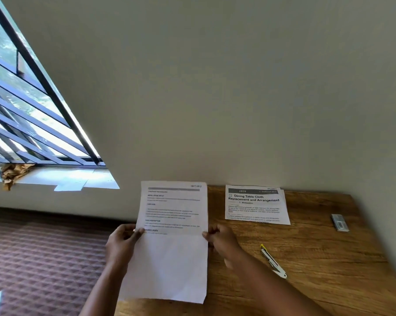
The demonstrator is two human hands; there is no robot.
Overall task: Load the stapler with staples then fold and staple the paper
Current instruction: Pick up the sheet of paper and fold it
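Observation:
I hold a printed white sheet of paper upright above the left end of the wooden table. My left hand pinches its left edge and my right hand pinches its right edge at mid-height. The sheet's upper half carries text and its lower half is blank. A slim stapler with a yellow tip and white end lies flat on the table to the right of my right arm. A small grey staple box sits further right, near the wall.
A folded printed paper stack titled "Dining Table Cloth Replacement and Arrangement" lies at the table's back edge against the wall. Patterned carpet lies left of the table, with a barred window and its sill beyond.

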